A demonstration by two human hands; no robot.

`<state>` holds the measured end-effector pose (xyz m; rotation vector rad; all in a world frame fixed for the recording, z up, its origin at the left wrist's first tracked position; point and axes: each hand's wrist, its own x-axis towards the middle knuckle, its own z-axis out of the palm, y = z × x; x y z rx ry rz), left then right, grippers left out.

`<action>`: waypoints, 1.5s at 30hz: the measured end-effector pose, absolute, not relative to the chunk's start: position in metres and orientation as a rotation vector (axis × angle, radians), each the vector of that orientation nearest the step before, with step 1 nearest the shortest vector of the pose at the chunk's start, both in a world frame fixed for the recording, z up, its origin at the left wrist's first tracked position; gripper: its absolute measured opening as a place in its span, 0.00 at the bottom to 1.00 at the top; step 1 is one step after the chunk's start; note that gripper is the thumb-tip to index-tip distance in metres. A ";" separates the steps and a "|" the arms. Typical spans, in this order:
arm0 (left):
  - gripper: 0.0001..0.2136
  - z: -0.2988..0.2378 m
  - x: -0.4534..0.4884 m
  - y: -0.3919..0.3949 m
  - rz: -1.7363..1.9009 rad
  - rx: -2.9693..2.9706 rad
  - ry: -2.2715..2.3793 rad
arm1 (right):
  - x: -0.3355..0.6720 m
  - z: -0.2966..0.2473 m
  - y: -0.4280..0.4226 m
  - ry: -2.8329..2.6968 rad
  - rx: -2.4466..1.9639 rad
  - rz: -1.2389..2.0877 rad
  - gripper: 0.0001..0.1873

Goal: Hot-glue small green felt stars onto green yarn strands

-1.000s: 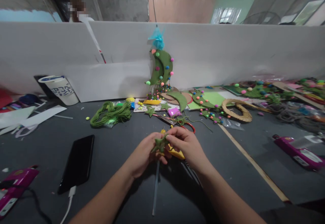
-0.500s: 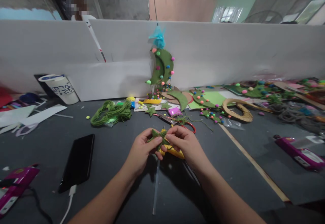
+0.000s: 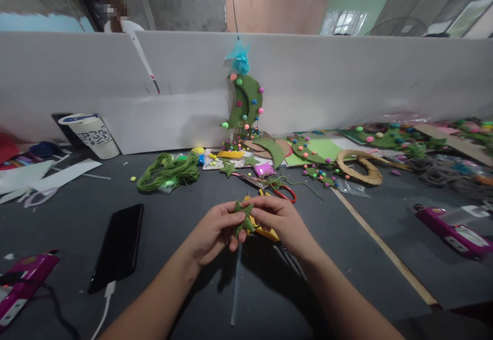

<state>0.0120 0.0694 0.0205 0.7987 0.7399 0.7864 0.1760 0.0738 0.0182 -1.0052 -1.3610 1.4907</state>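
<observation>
A small green yarn-wrapped star (image 3: 242,222) is held up above the dark table between both hands. My left hand (image 3: 219,229) pinches it, thumb across its front. The fingertips of my right hand (image 3: 279,222) close on its upper right side. Just behind and below the star lies a yellow-handled tool (image 3: 267,233), partly covered by my hands; its kind is hard to make out. A clear glue stick (image 3: 236,283) sticks out toward me beneath my hands. Scissors with red handles (image 3: 283,192) rest just beyond my fingers.
Green yarn (image 3: 169,170), more green stars (image 3: 228,168) and a green crescent decorated with pompoms (image 3: 254,101) are beyond my hands. A phone (image 3: 117,247) with a white cable lies left. Purple devices (image 3: 454,232) flank both sides. A white cup (image 3: 94,134) stands far left; a person is behind the partition.
The star has been turned so that its face shows more clearly. Both hands have shifted slightly, and my right fingers now reach over its upper edge.
</observation>
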 end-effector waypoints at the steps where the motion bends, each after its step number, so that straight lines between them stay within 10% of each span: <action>1: 0.09 0.021 0.012 0.070 0.764 0.785 0.728 | 0.176 0.019 0.074 -1.380 -0.999 1.479 0.10; 45: 0.09 0.018 0.018 0.066 1.027 1.014 0.823 | 0.172 0.024 0.073 -1.243 -1.095 1.420 0.09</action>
